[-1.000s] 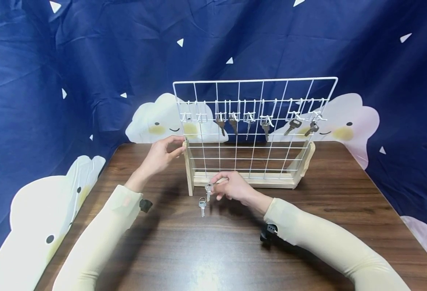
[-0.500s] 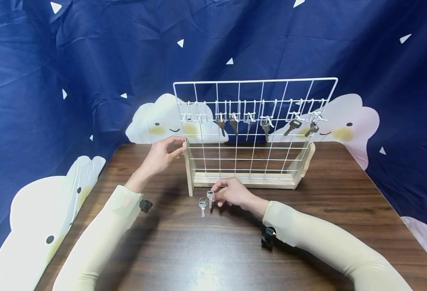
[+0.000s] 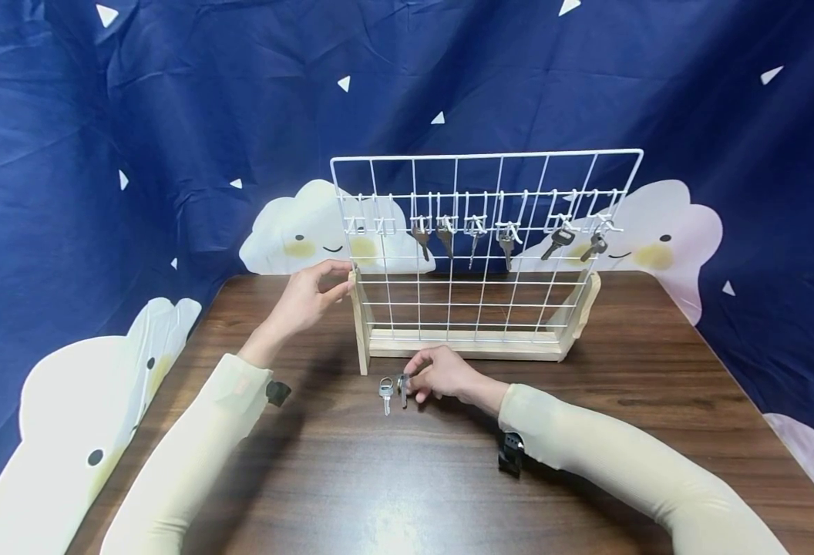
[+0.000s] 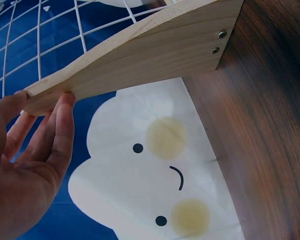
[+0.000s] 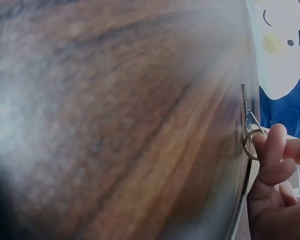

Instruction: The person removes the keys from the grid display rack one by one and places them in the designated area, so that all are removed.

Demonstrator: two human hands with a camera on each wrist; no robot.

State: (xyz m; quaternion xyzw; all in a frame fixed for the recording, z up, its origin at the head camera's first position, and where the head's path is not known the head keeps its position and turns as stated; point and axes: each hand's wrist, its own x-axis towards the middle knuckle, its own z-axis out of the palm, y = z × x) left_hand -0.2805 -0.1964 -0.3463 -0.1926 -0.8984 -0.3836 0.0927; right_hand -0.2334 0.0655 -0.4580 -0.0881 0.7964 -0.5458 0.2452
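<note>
My left hand (image 3: pixel 307 296) pinches the upper end of the rack's wooden side panel (image 3: pixel 361 324), thumb on one face and fingertips on the other in the left wrist view. Low over the table, my right hand (image 3: pixel 443 373) holds a small key (image 3: pixel 403 393) at its fingertips. The ring (image 5: pixel 249 145) of that key shows against the fingers in the right wrist view. Whether the key touches the tabletop, I cannot tell. Just left of it lies a second key (image 3: pixel 386 396) with a ring.
A white wire grid (image 3: pixel 467 293) stands in the wooden base (image 3: pixel 476 346). Several keys, one a dark-headed key (image 3: pixel 558 241), hang from its hooks; the two leftmost hooks (image 3: pixel 384 225) bear none. Behind the brown table (image 3: pixel 351 486) hangs a blue cloth (image 3: pixel 240 100) with clouds.
My right hand has come down and slightly nearer with its key, which now sits beside the lying key. The left hand keeps its place on the side panel.
</note>
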